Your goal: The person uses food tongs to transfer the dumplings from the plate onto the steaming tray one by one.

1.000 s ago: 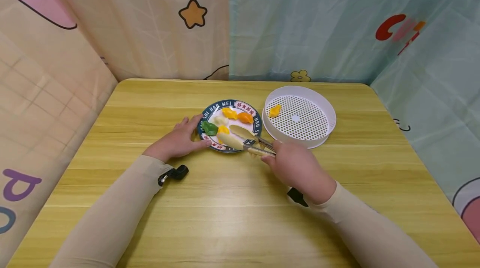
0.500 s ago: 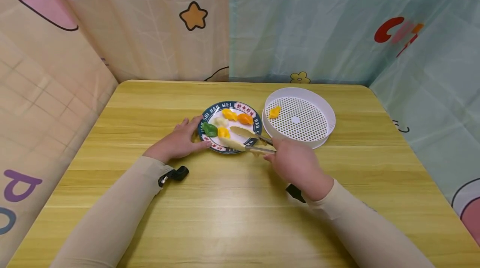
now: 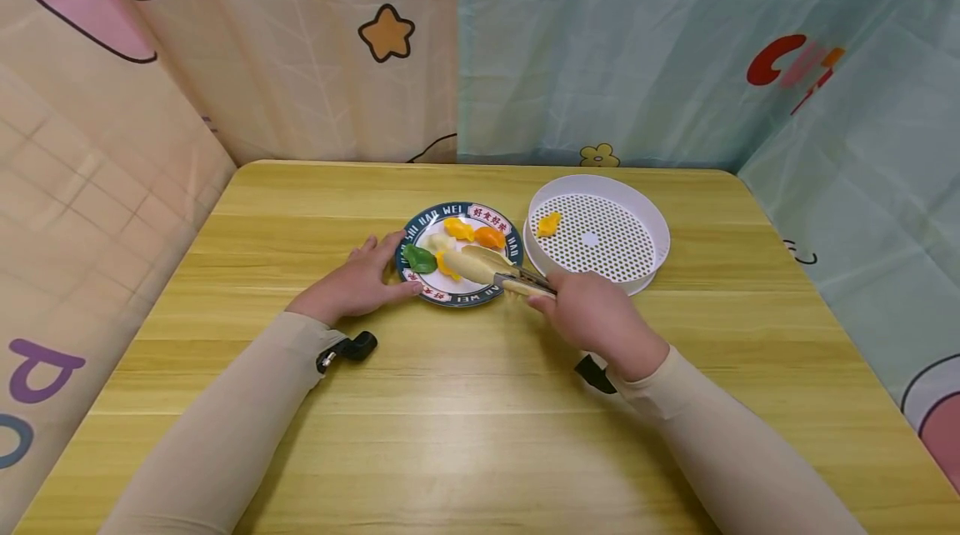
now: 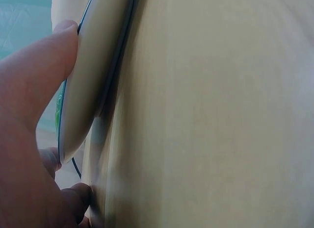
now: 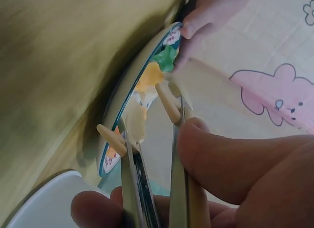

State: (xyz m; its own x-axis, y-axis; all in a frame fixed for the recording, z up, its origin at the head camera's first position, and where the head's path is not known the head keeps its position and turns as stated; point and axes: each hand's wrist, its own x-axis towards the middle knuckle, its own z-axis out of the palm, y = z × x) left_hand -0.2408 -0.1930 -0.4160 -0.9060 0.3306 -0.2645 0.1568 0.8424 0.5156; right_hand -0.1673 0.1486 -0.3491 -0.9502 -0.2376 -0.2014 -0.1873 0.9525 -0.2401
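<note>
My left hand grips the left rim of a round plate, thumb and fingers spread along its edge. Several toy dumplings lie on the plate: a green dumpling, a white dumpling, an orange dumpling, a yellow dumpling at the back and another yellow dumpling nearer the front. In my right hand are metal tongs with beige tips, which reach over the plate beside the front yellow dumpling. In the right wrist view the tongs' arms stand apart; whether the tips touch that dumpling is unclear.
A white, perforated steamer basket stands just right of the plate, with one yellow dumpling at its left side. Both rest on a wooden table. Printed curtains hang behind and beside the table.
The tongs have turned in my right hand, so that one beige tip overlaps the other in the head view. My left hand and the plate have stayed put.
</note>
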